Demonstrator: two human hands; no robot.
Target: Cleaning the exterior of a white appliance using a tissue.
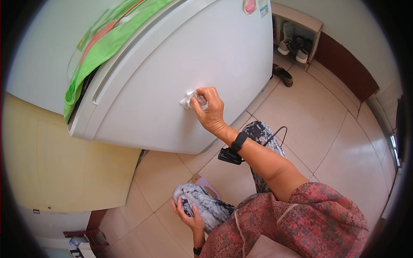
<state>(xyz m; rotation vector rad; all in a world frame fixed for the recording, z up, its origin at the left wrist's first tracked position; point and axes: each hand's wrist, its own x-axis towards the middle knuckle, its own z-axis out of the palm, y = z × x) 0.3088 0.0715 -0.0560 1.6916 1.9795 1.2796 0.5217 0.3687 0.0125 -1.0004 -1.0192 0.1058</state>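
Note:
My right hand [211,108] pinches a crumpled white tissue or thin cloth [190,99] between thumb and fingers. The wad rests against the smooth white door of a refrigerator [155,84]. On that wrist sits a black strap with a small black device [229,156], and a cable loops off it. My left hand [191,214] lies on my left knee, over patterned grey trousers [206,200], with its fingers spread and nothing in it. A long recessed grip [106,82] runs along the upper edge of the door.
A green cloth cover [106,54] drapes over the refrigerator's top. Shoes stand in a low shoe cabinet [314,22], and a dark loafer [283,75] lies before it. A yellowish panel [71,164] borders the refrigerator. Below are floor tiles [303,122] and a lilac slipper [208,185].

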